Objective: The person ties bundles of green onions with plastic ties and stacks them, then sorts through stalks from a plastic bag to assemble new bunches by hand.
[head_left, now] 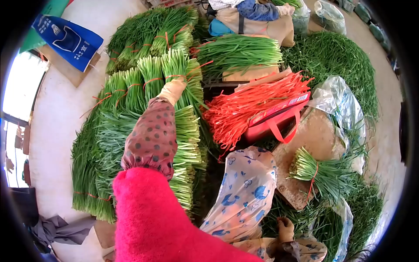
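Note:
My left hand [173, 89], in a pale glove below a dotted sleeve cover, is closed at the lower part of a green stalk bundle [174, 65] tied with a red strip. The bundle lies at the right end of a row of tied bundles, on a large stack of greens [118, 135]. At the bottom right, my right hand [286, 229] has its fingers curled, near loose greens; whatever it may hold is too small to make out. Above it, another tied bundle [321, 174] rests on a worn board [290, 187].
Red strips [253, 105] spill from a red bag [279, 118] at the centre. Cut greens [240, 50] lie behind it. A co-worker's gloved hand [286, 9] shows at the top. Clear plastic [342, 102] and a heap of loose greens [336, 61] are on the right.

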`<state>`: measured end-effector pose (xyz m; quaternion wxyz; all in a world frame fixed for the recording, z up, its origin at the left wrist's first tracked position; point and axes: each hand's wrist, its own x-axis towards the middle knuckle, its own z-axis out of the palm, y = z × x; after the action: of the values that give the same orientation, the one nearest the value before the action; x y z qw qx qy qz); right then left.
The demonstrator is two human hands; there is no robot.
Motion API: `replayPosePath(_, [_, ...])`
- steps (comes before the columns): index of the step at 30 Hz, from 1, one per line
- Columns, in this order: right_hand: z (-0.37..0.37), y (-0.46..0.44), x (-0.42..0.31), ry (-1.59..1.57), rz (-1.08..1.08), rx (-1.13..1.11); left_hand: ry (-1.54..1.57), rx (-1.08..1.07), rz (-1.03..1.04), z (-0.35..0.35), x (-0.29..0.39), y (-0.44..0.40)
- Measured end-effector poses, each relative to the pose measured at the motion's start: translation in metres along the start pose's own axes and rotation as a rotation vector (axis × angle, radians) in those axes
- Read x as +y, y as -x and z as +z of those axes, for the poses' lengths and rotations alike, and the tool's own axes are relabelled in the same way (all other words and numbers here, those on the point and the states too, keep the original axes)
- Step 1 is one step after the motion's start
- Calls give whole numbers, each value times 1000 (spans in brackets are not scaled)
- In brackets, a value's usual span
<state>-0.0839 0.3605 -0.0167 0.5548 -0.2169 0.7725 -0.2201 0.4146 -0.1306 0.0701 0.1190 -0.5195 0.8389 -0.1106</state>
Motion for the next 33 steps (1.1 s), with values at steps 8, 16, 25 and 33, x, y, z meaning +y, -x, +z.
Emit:
replayPosePath(8, [4,-14,17,35,50,-4,1083,129,-537,-2,-20,3])
replayPosePath(16, [8,-16,19,18,79,-15,2867,664,-871,-4,-43,-41])
replayPosePath(25, [4,-1,-18,268,-225,27,1147,-246,74,-154,41,-34])
replayPosePath(33, [-18,6,-21,242,-72,24,714,-467,648,-165,234,21])
